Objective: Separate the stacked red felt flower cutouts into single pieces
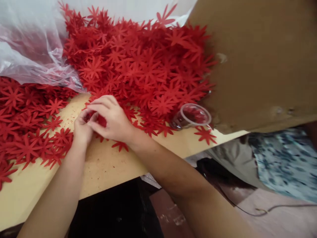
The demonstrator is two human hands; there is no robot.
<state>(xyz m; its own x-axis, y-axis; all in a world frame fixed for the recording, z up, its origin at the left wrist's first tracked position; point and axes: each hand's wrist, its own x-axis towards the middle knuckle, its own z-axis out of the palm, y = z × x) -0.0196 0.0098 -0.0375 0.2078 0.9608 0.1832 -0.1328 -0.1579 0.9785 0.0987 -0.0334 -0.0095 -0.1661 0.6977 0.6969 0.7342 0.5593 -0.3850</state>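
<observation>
My left hand [83,128] and my right hand [114,119] meet above the pale yellow tabletop [109,165]. Their fingers are curled and pressed together at the tips. Red shows in the gap between them, but whether it is held or lies behind is unclear. Just beyond the hands rises a big heap of red flower-shaped cutouts [141,69] with long narrow petals. To the left spreads a second pile of the same red flower cutouts [29,142]. A loose red flower cutout [121,145] lies below my right wrist.
A clear plastic cup [182,123] stands at the right side of the heap, near the table edge. Behind it a brown board [262,66] stands up. Clear plastic sheeting [37,49] covers part of the upper left. A dark cable [247,211] runs at the lower right.
</observation>
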